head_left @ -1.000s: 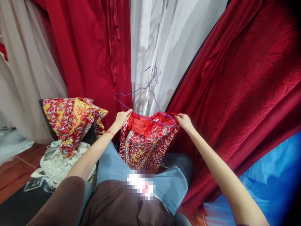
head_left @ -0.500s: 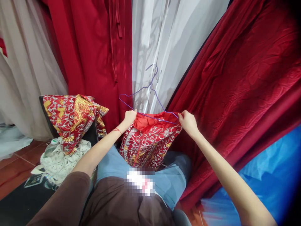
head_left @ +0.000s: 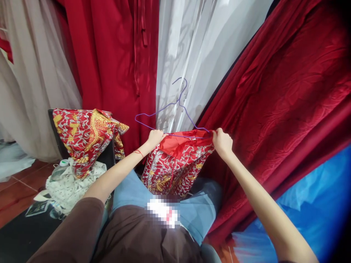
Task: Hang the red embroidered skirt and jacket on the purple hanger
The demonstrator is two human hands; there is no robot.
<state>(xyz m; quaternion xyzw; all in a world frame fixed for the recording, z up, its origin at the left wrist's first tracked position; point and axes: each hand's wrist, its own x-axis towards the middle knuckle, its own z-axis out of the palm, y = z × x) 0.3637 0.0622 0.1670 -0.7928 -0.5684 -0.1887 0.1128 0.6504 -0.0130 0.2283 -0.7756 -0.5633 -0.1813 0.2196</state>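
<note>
A red skirt (head_left: 175,168) with silver and gold embroidery hangs between my hands over my lap. My left hand (head_left: 155,138) is closed on the left end of its waistband, and my right hand (head_left: 222,141) pinches the right end. The plain red lining shows at the top. A purple wire hanger (head_left: 178,101) stands hook-up behind the waist. Its right corner lies by my right fingers at the skirt's edge, while its left corner sticks out past my left hand. Whether my fingers also hold the wire is hidden.
On the left, another red-and-gold embroidered garment (head_left: 94,131) drapes over a black chair. Below it lie a white dotted cloth (head_left: 68,190) and a clear bottle (head_left: 59,170). Red curtain-like fabrics (head_left: 285,91) and a white cloth (head_left: 172,44) hang ahead. Blue fabric (head_left: 315,193) spreads at right.
My left hand and the skirt's left edge have shifted slightly right. The hanger's left corner now sticks out farther left. The waistband has been drawn flatter, and the view has moved a little.
</note>
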